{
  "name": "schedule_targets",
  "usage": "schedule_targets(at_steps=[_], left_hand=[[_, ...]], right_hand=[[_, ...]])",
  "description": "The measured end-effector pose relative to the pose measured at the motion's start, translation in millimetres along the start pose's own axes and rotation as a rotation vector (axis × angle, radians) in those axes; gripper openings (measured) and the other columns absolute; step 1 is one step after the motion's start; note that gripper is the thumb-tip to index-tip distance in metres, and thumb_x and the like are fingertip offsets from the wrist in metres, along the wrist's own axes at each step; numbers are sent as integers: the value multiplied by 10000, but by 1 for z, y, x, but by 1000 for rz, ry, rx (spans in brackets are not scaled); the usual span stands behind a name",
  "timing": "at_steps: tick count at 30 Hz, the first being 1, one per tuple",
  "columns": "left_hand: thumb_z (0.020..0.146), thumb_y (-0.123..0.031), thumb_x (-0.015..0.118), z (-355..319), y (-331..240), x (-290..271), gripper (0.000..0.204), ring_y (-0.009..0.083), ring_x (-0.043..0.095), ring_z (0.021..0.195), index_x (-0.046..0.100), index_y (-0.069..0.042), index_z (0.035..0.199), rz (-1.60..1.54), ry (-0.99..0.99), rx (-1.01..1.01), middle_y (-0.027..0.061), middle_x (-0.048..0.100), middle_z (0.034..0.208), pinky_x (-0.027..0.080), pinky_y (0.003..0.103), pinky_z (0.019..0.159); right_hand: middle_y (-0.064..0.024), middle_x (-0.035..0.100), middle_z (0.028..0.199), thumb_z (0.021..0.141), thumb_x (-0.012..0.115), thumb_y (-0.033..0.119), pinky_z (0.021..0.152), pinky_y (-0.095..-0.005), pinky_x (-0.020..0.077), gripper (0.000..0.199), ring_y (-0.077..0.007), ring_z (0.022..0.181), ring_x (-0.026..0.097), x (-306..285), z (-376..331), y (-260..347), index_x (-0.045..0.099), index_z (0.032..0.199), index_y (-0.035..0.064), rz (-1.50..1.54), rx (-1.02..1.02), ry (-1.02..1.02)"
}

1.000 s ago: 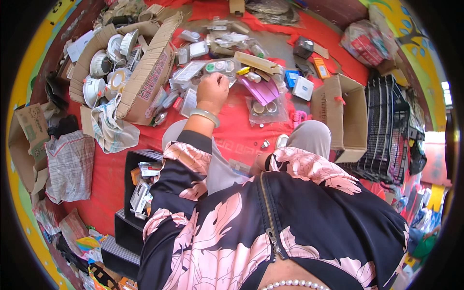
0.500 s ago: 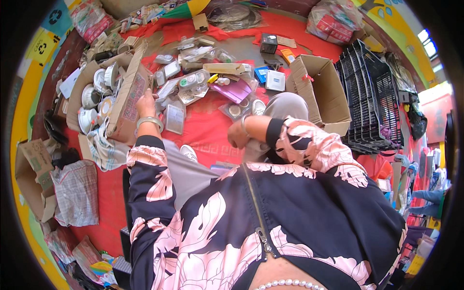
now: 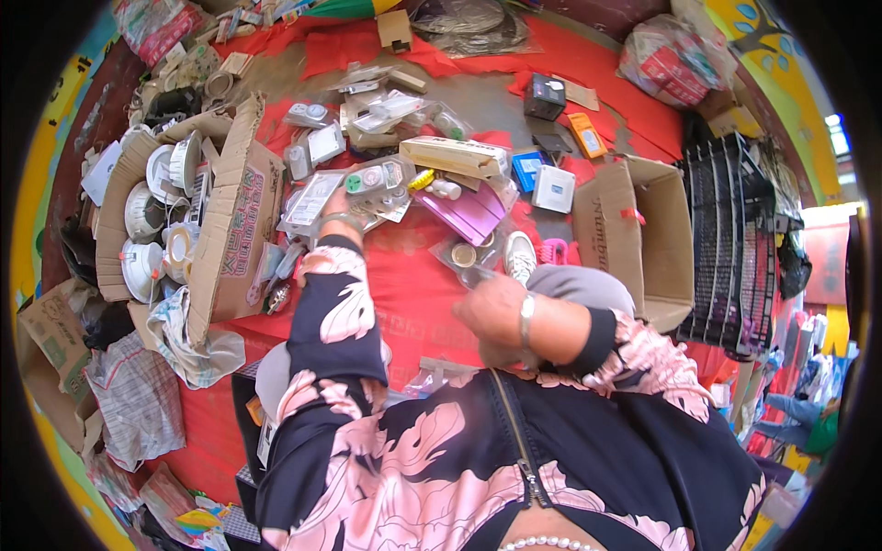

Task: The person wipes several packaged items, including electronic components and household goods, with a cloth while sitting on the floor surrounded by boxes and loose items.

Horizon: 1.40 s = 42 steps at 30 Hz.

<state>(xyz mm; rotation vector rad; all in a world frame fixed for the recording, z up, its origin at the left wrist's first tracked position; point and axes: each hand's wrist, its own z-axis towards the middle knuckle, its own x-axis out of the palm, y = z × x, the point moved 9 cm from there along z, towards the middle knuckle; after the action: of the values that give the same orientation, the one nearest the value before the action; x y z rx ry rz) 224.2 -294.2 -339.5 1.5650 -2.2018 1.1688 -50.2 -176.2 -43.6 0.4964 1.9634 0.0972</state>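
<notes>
Laying a clock face over the view, we find the left hand [image 3: 338,208] at ten o'clock, its arm stretched forward and its fingers in among the packets; they are partly hidden, so whether they grip anything cannot be told. Right against it is a flat, clear plastic packet with a pale grey-white face [image 3: 312,198], tilted up on its neighbours, which seem to prop it.

And the right hand [image 3: 494,312]! Just off centre towards four o'clock, bent and loosely curled, it hangs near the knee, well apart from the pile; its palm is turned from us, so its contents cannot be told. That folded arm probably leaves the space in front free for the other.

The loose goods lie on a red cloth [image 3: 413,286], presumably spread to keep them off the floor. Between nine and ten, a brown cardboard box with torn flaps [image 3: 246,207] stands close to the left arm; its walls pen in round white fittings [image 3: 142,208], leaning on one another at all angles.

Now the looks: at eleven, a clear moulded plastic pack [image 3: 378,179] shows round pale discs, one centred in green, glossy and slightly crinkled. The flat packet beside it looks smooth, rectangular and duller, its film catching the light.
</notes>
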Motion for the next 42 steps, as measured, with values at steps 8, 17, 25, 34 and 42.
schedule_targets(at_steps=[8,17,25,34,42], left_hand=[[834,-340,559,65,40,32,434,298,545,1009,505,-80,1177,-50,-356,-1,130,562,1123,451,460,801],[815,-341,583,94,52,28,493,305,509,1069,484,-65,1211,-190,-387,-29,129,530,1194,367,445,928],[824,-37,570,53,64,-14,237,203,574,877,522,-29,1055,-342,-415,271,98,567,975,503,398,729],[869,-61,512,-95,54,55,326,270,476,1114,466,-45,1191,-342,208,264,103,514,1184,375,484,969],[879,-145,533,-251,-2,141,377,258,464,1138,456,-47,1235,-345,535,290,90,518,1221,339,452,987]], right_hand=[[-84,539,617,729,589,166,557,-376,449,121,-263,608,575,-39,-11,-49,522,752,69,212,35,-207],[-90,541,644,717,620,173,585,-378,448,173,-267,633,577,-52,-21,-74,497,763,59,300,104,-215],[-102,552,631,741,584,184,553,-396,454,137,-273,626,585,-46,-35,-68,510,745,70,240,134,-286],[-109,653,879,830,581,284,669,-357,499,320,-234,786,635,-52,-71,-158,617,1017,27,1055,352,-745],[-81,580,1107,856,558,312,915,-466,426,331,-260,1034,541,-66,-110,-204,542,1100,89,2344,-452,-1362]])
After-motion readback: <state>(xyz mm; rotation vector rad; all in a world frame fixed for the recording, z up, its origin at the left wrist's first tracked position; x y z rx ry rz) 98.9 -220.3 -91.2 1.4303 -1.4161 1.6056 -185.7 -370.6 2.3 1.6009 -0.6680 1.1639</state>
